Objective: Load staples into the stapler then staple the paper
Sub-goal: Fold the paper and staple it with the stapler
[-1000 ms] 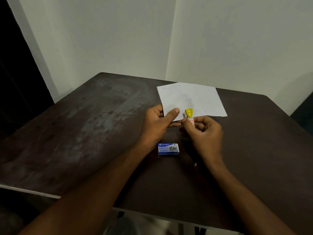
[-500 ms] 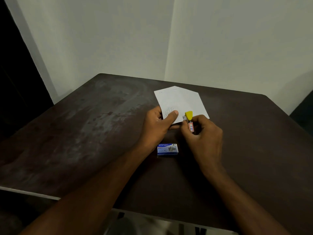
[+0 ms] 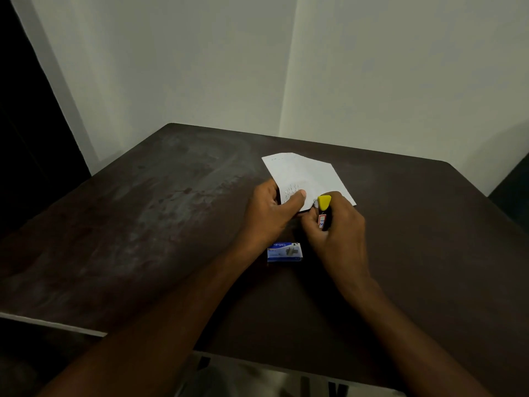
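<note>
Seemingly hands [image 3: 303,219] on paper [image 3: 303,173] and stapler [image 3: 325,209].

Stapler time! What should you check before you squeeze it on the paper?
1. Left hand pinches the paper by its near edge: ok.
2. Right hand grips the stapler: ok.
3. Paper edge inside the stapler's mouth: cannot tell, fingers hide it.
4. Staples loaded: cannot tell.
5. Left thumb is clear of the stapler's yellow tip: ok.
6. Staple box lies out of the way on the table: ok.
</note>
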